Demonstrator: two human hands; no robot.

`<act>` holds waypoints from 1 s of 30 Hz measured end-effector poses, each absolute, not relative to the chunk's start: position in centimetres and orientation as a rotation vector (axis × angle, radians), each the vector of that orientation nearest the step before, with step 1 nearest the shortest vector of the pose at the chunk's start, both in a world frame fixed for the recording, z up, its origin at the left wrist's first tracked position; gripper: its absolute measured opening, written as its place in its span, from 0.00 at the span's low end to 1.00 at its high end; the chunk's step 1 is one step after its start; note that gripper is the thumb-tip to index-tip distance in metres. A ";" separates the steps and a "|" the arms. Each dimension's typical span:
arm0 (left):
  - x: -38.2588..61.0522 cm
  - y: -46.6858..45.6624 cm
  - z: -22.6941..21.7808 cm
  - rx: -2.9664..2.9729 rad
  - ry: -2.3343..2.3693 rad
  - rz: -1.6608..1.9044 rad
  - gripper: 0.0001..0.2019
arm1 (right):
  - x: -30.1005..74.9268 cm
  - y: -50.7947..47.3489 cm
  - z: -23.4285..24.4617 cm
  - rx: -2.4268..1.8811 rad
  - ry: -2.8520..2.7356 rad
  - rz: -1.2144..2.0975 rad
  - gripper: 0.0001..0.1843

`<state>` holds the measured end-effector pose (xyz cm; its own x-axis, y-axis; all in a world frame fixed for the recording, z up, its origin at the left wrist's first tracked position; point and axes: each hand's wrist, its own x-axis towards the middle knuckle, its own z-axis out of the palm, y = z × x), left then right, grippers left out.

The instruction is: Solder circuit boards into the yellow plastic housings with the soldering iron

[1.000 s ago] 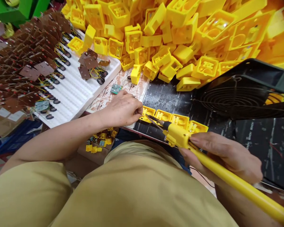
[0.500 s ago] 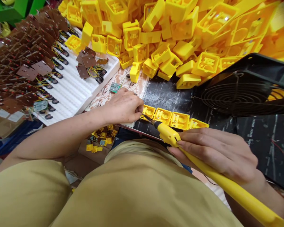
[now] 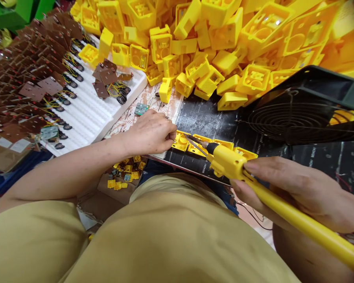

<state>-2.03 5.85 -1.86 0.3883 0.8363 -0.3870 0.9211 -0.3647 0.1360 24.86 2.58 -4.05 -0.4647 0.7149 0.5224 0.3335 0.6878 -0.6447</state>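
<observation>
A row of small open yellow plastic cases (image 3: 181,142) lies along the bench's near edge. My left hand (image 3: 153,131) rests at the row's left end with its fingers curled and pinched together; what is between them is hidden. Wrapped around a long yellow soldering iron (image 3: 228,160), my right hand (image 3: 301,192) holds it slanting down to the left. The iron's dark tip and a thin metal tube beside it are over the cases nearest my left hand. A green circuit board (image 3: 141,109) lies just beyond my left hand.
Yellow cases (image 3: 161,47) are heaped at the back. Left, a white foam tray (image 3: 88,118) carries brown boards (image 3: 32,90) with wires. A black fan (image 3: 295,110) stands right on the black bench top (image 3: 200,114). Below the edge, a cardboard box (image 3: 106,196) holds yellow pieces.
My right hand has drawn the soldering iron back to the right, so its tip is farther from my left fingers. The left hand has barely moved.
</observation>
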 end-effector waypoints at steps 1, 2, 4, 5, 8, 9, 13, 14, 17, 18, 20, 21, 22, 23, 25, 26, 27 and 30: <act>-2.3 5.6 -2.0 2.336 1.521 -0.321 0.08 | 25.0 2.5 -4.3 -0.808 -2.075 0.567 0.11; -2.7 5.3 -2.2 2.348 1.505 -0.258 0.08 | 25.1 2.3 -4.6 -0.842 -2.072 0.523 0.19; -3.5 4.5 -2.8 2.349 1.499 -0.049 0.08 | 25.4 2.0 -5.1 -0.960 -2.034 0.417 0.28; -4.0 4.1 -3.3 2.331 1.514 0.088 0.10 | 25.4 1.9 -5.3 -0.992 -1.990 0.371 0.28; -4.7 2.9 -4.7 2.205 1.612 0.469 0.16 | 25.1 1.6 -5.7 -0.941 -1.871 0.410 0.21; -4.8 2.6 -5.2 2.152 1.644 0.546 0.17 | 24.9 1.5 -5.7 -0.892 -1.858 0.450 0.18; -4.5 2.4 -5.9 1.988 1.714 0.632 0.08 | 24.0 1.4 -5.6 -0.865 -1.868 0.531 0.10; -4.4 2.5 -5.9 1.961 1.710 0.627 0.07 | 23.9 1.3 -5.6 -0.885 -1.858 0.511 0.10; -4.2 3.1 -5.7 1.912 1.661 0.609 0.08 | 23.9 1.2 -5.7 -0.911 -1.878 0.459 0.17; -4.1 3.2 -5.6 1.906 1.647 0.597 0.09 | 24.0 1.1 -5.7 -0.952 -1.885 0.463 0.21; -4.0 3.5 -5.6 1.890 1.648 0.566 0.10 | 24.1 0.9 -5.6 -1.057 -1.878 0.488 0.26; -3.9 3.5 -5.5 1.879 1.664 0.549 0.10 | 24.1 0.8 -5.5 -1.107 -1.867 0.514 0.27; -3.9 3.6 -5.4 1.869 1.686 0.529 0.10 | 24.2 0.7 -5.3 -1.146 -1.856 0.531 0.27; -3.9 3.7 -5.3 1.861 1.708 0.507 0.10 | 24.2 0.7 -5.2 -1.171 -1.853 0.540 0.26; -3.9 3.7 -5.1 1.859 1.743 0.460 0.09 | 24.2 0.6 -5.0 -1.181 -1.873 0.538 0.23; -3.9 3.8 -4.9 1.863 1.753 0.432 0.08 | 24.2 0.6 -4.8 -1.184 -1.879 0.535 0.22; -4.0 3.8 -4.7 1.867 1.758 0.400 0.08 | 24.2 0.6 -4.8 -1.186 -1.881 0.532 0.21; -3.9 3.8 -4.2 1.892 1.760 0.318 0.08 | 24.3 0.7 -4.8 -1.171 -1.894 0.566 0.22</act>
